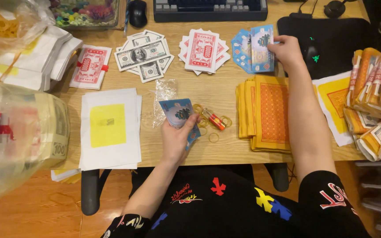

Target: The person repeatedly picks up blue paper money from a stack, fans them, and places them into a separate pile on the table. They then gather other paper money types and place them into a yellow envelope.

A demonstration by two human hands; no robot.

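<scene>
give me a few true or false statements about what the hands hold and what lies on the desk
1. The left hand holds a small bundle of blue printed paper notes. True.
2. The right hand rests on the black computer mouse. False: it holds a fan of blue printed notes at the far side of the desk; that mouse lies untouched.
3. Loose rubber bands lie on the wooden desk beside the left hand. True.
4. The stack of orange and yellow patterned paper sheets lies left of the white sheet with a yellow square. False: it lies to its right.
</scene>
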